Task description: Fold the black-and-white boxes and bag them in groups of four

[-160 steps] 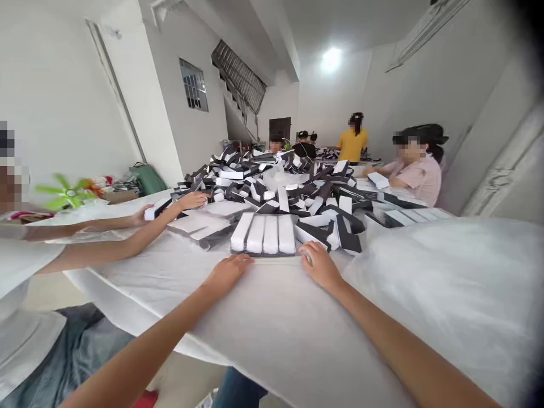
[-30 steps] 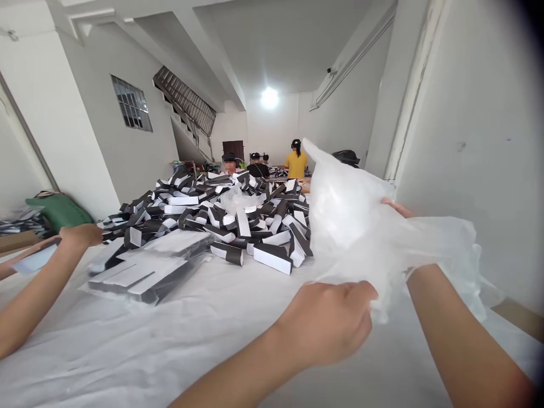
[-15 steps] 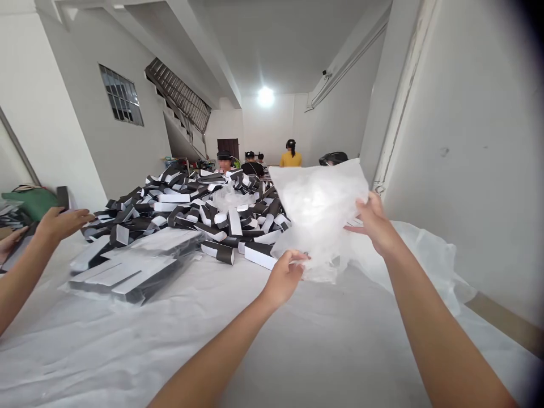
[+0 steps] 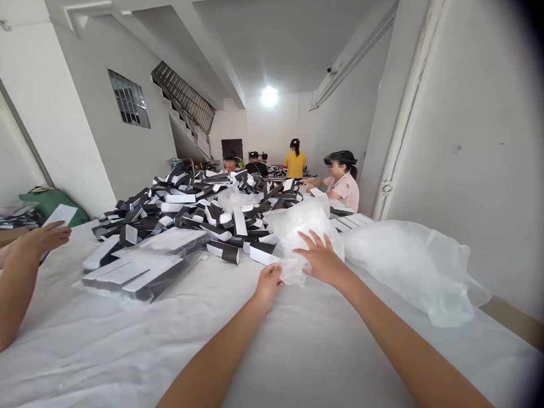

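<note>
A translucent plastic bag stands crumpled over the white-covered table in front of me. My left hand is closed on its lower left edge. With fingers spread, my right hand lies against the front of the bag. Beyond and to the left is a large heap of black-and-white folded boxes, with one box right behind my left hand. To the right rests a big, puffed-up clear plastic bag; I cannot make out anything in it.
Bagged flat boxes lie at left on the white table cover. A co-worker's hand holds a white box piece at far left. A person in pink sits across the table; others work farther back. A wall bounds the right.
The plastic bag has come down and crumpled. My right hand has moved left and spread its fingers against it. The person in pink is now visible; the co-worker's hand at left has moved away leftward.
</note>
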Motion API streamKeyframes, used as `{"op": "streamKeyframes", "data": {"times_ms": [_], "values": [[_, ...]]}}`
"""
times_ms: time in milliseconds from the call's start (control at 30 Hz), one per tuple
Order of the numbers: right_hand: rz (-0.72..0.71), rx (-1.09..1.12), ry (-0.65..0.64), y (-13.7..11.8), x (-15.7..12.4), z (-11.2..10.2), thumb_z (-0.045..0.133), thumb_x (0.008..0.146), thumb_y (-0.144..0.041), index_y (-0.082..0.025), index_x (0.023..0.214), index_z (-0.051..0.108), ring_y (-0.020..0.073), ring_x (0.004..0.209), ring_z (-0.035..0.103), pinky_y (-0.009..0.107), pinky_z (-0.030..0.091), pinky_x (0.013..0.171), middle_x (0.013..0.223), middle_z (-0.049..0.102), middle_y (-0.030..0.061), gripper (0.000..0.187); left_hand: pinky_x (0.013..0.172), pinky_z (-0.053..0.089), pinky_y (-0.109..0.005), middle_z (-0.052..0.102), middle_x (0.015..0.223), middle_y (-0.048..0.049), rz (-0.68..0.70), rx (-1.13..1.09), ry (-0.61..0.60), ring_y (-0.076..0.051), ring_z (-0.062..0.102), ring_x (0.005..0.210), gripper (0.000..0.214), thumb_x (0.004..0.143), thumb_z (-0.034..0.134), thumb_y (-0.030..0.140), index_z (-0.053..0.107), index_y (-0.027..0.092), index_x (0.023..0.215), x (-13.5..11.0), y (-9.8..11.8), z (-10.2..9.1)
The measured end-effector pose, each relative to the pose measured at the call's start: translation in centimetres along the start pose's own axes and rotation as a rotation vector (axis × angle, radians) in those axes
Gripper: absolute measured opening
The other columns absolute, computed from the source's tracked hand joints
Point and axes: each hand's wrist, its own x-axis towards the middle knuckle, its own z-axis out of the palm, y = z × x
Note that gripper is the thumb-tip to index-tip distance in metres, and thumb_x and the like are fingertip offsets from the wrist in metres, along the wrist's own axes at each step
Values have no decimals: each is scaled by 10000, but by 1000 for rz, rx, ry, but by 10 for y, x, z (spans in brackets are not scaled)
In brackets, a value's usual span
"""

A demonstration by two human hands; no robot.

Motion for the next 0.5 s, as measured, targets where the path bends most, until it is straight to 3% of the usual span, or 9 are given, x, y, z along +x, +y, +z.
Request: {"op": "streamKeyframes", "data": {"times_ms": [100, 200, 267, 400, 500], "values": [[48, -81, 54, 16, 4, 28, 704, 756, -215, -342, 1381, 510, 376, 1472, 95, 620, 126, 1141, 1619, 164, 47, 666, 533, 347, -222, 490, 580, 38, -38, -46, -67, -55, 405, 498, 387, 601, 861, 415, 632, 132, 736, 4, 8, -13], [85, -127, 192, 23, 5, 43, 604, 827, -186, -322, 1353, 537, 359, 1376, 304, 525, 352, 1037, 1558, 314, 68, 548, 511, 344, -217, 459, 556, 55, -25, -138, -115, -40, 352, 451, 344, 642, 844, 373, 600, 142, 711, 8, 22, -22], [91, -131, 273, 24, 5, 47, 516, 866, -163, -280, 1277, 601, 324, 1208, 449, 436, 442, 906, 1444, 449, 101, 437, 552, 396, -217, 538, 627, 25, 18, -201, -131, -64, 453, 510, 275, 709, 797, 341, 604, 149, 743, 9, 33, -27], [72, -103, 340, 23, 6, 48, 428, 867, -102, -278, 1232, 633, 289, 1052, 482, 392, 447, 820, 1319, 524, 107, 453, 772, 496, -268, 669, 911, -33, 101, -313, -104, -144, 630, 827, 122, 833, 662, 276, 622, 177, 893, 14, 55, -42], [72, -91, 355, 25, 7, 50, 415, 838, -63, -292, 1257, 619, 290, 1060, 464, 393, 434, 826, 1319, 521, 94, 519, 760, 517, -288, 669, 838, -44, 141, -376, -49, -157, 645, 777, 75, 857, 608, 234, 600, 162, 841, 18, 68, -63]]}}
